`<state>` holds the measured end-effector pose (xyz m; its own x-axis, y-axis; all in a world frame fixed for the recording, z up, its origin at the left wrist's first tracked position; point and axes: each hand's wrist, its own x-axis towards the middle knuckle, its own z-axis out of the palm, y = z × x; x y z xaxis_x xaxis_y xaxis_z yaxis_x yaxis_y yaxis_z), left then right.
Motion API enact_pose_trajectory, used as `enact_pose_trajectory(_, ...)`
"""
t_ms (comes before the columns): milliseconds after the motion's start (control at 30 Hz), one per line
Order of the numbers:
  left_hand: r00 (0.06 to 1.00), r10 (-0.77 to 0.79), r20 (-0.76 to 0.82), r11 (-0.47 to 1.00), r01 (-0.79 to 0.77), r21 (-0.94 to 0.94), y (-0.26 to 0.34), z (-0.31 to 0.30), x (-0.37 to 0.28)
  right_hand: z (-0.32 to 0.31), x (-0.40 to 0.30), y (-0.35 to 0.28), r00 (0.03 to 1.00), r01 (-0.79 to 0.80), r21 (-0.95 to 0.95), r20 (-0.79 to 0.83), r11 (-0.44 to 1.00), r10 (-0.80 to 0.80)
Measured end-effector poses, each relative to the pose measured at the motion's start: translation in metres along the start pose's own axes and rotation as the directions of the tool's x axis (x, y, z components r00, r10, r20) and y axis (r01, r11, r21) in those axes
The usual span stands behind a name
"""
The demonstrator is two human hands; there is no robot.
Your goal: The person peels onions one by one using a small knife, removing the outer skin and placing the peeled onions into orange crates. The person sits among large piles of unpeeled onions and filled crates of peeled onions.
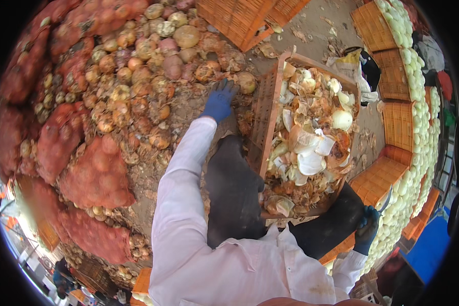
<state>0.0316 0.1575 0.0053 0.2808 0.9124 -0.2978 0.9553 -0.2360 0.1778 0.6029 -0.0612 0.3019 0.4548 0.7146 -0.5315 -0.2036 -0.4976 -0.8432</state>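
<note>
My left hand (218,100), in a blue work glove, stretches out over the floor with its fingers apart. Its fingertips are close to a large yellow onion (247,83) at the edge of the onion heap (141,80); whether they touch it I cannot tell. No object shows in that hand, though its palm is hidden. Out to the right, my gloved right hand (367,228) grips a knife (386,199), blade pointing up and away. Between my legs stands an orange plastic crate (267,126), filled with onion skins (304,141) and a peeled white onion (342,120).
Red mesh sacks of onions (95,172) lie along the left. Orange crates heaped with peeled onions (396,126) line the right side. Another orange crate (233,19) lies tipped ahead, and a printed sack (346,69) rests beyond the skins crate. Loose skins litter the floor.
</note>
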Motion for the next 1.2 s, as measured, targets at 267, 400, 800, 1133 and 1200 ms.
enact_pose_trajectory(267, 0.987, -0.143, -0.078, 0.990, 0.142, -0.021, -0.036, 0.028, 0.061, -0.013, 0.001, 0.021, 0.979, -0.152, 0.153, 0.155, 0.977, 0.128)
enact_pose_trajectory(400, 0.930, -0.172, 0.325, 0.985, 0.173, 0.028, -0.066, 0.080, 0.065, 0.047, -0.006, -0.008, 0.983, -0.127, 0.084, -0.122, 0.988, 0.136)
enact_pose_trajectory(800, 0.852, -0.523, 0.033, 0.268, 0.200, -0.942, -0.079, 0.130, -0.054, 0.014, -0.047, 0.016, 0.959, 0.072, 0.178, -0.283, 0.981, -0.019)
enact_pose_trajectory(1133, 0.830, -0.493, 0.260, -0.303, 0.117, -0.946, -0.083, 0.174, -0.078, -0.078, -0.050, 0.045, 0.976, 0.178, 0.238, 0.085, 0.955, -0.203)
enact_pose_trajectory(1200, 0.716, -0.642, 0.275, -0.102, 0.276, -0.956, -0.070, 0.056, -0.105, -0.068, -0.036, 0.083, 0.988, 0.146, 0.196, 0.011, 0.970, -0.151)
